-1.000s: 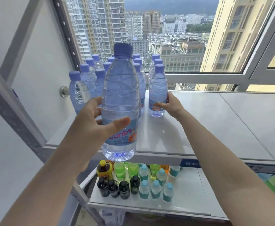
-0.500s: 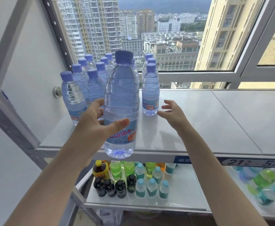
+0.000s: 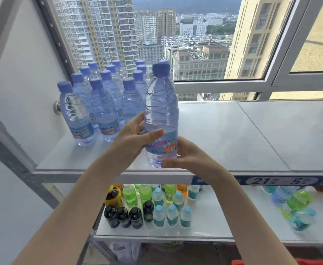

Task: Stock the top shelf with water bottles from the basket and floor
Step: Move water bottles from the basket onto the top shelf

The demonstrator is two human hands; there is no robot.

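A clear water bottle [image 3: 161,111] with a purple cap and blue label stands upright at the front of the white top shelf [image 3: 223,138]. My left hand [image 3: 132,142] wraps its left side, thumb across the label. My right hand [image 3: 187,157] cups its lower right side and base. Whether its base rests on the shelf or hovers just above, I cannot tell. To the left and behind, several matching bottles [image 3: 103,109] stand in rows on the shelf.
A window frame [image 3: 220,86] runs behind the shelf. The shelf's right part is bare. On the lower shelf [image 3: 210,222] stand several small drink bottles [image 3: 147,209], with loose green and teal bottles [image 3: 296,205] at the right. A metal upright [image 3: 7,148] slants at the left.
My left hand carried the bottle to the right. My right hand left the bottle it had set down in the rows and came onto the held bottle's base.
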